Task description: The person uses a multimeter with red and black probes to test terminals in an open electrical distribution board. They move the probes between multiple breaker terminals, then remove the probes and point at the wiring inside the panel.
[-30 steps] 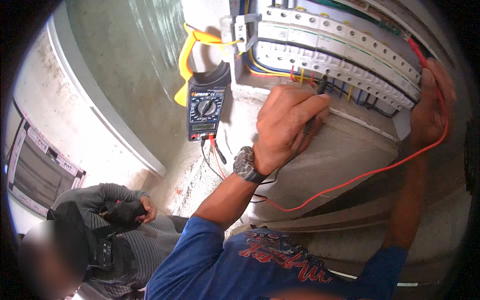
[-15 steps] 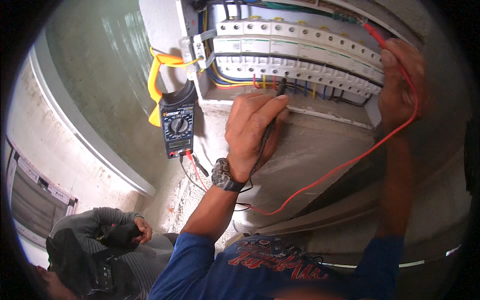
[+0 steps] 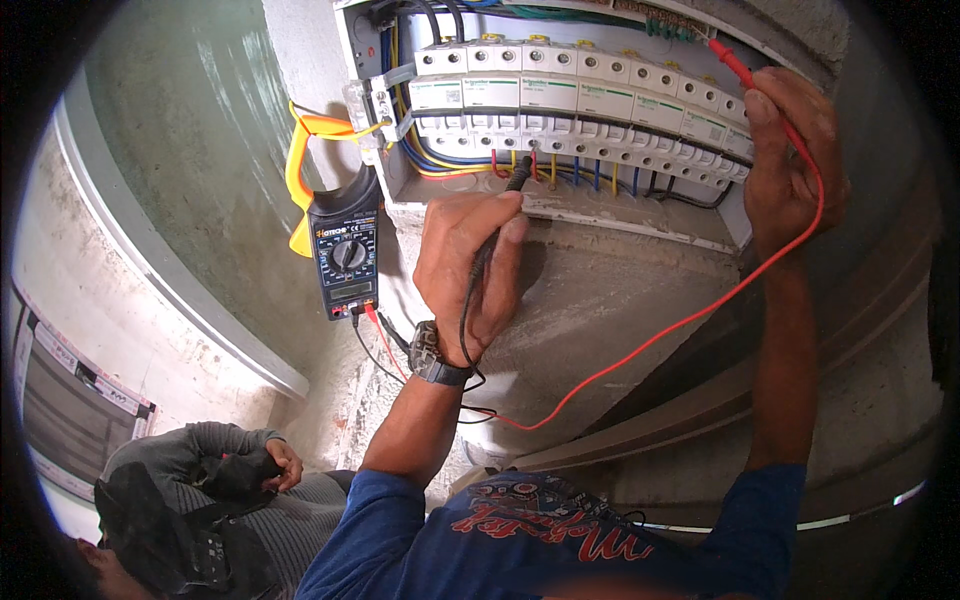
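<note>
My left hand (image 3: 468, 262), wearing a dark wristwatch (image 3: 432, 355), is closed round a black test probe (image 3: 520, 174). Its tip points up at the lower terminals of a row of white circuit breakers (image 3: 548, 92); whether it touches metal is too small to tell. Higher up at the right, my right hand (image 3: 790, 165) grips a red test probe (image 3: 732, 64), whose tip is at the end of a green terminal strip (image 3: 670, 28). Red and black leads run down to a black clamp meter (image 3: 347, 255) with yellow jaws (image 3: 297, 170), hanging at the panel's left side.
The breakers sit inside a wall-mounted metal box (image 3: 640, 225) with blue, yellow, red and black wires. A person in a grey top (image 3: 270, 525) is at the lower left, one hand (image 3: 285, 465) near their body. A window frame (image 3: 80, 400) stands at far left.
My left hand has shifted the black probe leftward along the lower breaker terminals. The red probe stays at the green terminal strip. The whole view has moved slightly.
</note>
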Demonstrator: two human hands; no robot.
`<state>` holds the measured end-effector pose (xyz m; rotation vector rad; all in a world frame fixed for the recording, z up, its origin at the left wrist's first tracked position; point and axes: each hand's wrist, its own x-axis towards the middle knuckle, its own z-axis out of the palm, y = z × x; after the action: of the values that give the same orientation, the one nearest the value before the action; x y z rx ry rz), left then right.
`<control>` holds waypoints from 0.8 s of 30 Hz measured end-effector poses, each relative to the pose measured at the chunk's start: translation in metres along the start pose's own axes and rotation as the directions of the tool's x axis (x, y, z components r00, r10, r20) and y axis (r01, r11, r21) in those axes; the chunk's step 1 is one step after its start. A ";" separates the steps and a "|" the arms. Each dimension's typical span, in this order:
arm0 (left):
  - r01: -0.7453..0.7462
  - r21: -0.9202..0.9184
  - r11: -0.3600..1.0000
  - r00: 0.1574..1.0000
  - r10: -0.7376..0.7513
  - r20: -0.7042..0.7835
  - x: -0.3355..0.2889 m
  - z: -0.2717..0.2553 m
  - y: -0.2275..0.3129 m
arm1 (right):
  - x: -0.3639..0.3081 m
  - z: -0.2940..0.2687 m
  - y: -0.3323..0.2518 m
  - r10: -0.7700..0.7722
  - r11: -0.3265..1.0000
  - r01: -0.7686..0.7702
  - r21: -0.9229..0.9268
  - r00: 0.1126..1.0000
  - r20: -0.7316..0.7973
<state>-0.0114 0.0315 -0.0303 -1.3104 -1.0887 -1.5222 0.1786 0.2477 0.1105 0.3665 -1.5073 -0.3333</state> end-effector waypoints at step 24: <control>-0.018 -0.016 1.000 0.999 0.019 0.030 0.003 -0.002 -0.003 | -0.006 -0.001 0.002 0.167 0.983 -0.156 -0.099 0.980 0.107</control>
<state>-0.0151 0.0306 -0.0277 -1.3549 -1.0821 -1.5048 0.1799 0.2519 0.1061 0.1534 -1.6177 -0.2961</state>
